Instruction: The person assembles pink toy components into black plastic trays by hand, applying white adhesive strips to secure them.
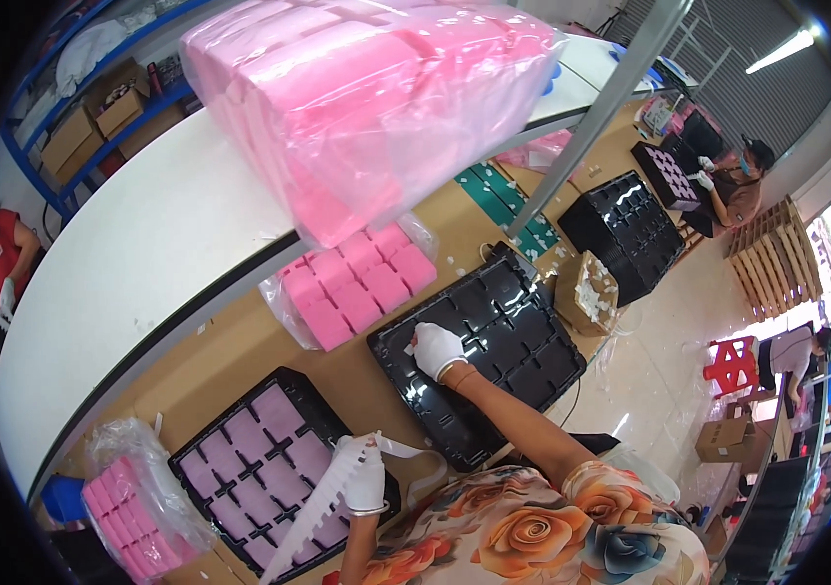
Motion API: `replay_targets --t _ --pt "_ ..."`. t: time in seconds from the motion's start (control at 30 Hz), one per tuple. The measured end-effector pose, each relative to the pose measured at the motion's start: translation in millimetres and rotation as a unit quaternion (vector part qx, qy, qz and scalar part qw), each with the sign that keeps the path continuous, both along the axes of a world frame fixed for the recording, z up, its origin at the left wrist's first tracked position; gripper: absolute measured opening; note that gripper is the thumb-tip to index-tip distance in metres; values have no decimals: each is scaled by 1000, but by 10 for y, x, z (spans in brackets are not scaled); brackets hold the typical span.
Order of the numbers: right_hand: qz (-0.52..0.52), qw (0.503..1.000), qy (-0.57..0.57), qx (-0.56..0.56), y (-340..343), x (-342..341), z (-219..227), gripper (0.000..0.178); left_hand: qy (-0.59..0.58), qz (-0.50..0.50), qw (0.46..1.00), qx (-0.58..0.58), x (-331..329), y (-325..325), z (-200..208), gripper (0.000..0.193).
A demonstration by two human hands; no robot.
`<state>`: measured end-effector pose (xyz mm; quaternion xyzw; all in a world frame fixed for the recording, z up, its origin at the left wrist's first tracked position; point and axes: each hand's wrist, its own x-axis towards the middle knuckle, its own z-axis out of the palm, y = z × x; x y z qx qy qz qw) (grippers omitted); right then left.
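Note:
My left hand [365,475], in a white glove, is closed on a long white strip [312,515] with a notched edge. One end of the strip hangs over a black tray filled with lilac foam blocks [252,441]; another length curls off to the right. My right hand [438,351], also gloved, reaches across to an unfilled black plastic tray [508,327] with moulded compartments. Its fingers are pinched together at the tray's left part, where a small pale bit shows at the tips, too small to make out.
Pink foam blocks [362,283] lie in clear film behind the trays. A large wrapped pink foam pack [376,107] sits on the white shelf [142,244] above. A box of white scraps [588,292] and stacked black trays [627,234] stand right. Co-workers are farther off.

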<state>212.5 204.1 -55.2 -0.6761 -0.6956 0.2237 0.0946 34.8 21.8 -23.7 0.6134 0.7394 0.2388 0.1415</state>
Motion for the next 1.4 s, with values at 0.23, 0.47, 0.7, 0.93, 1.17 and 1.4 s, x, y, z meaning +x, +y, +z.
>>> replay_targets --t 0.23,0.47,0.7,0.93,1.17,1.4 --pt "24 1000 16 -5 30 91 -52 14 -276 22 960 36 -59 60 -101 13" --pt "60 998 -9 -4 116 92 -63 15 -266 -9 963 36 -61 128 -49 7" --pt "135 983 -124 -4 79 -67 -58 18 -250 -11 968 36 -40 147 25 9" --pt "121 989 -81 10 51 -44 -102 20 -235 9 972 -22 -102 68 -11 10" --pt "168 982 -64 61 -92 -157 -132 12 -45 -9 998 43 -66 71 15 25" --pt "64 962 216 153 -414 224 129 9 5 40 995 91 -274 -52 -9 26"
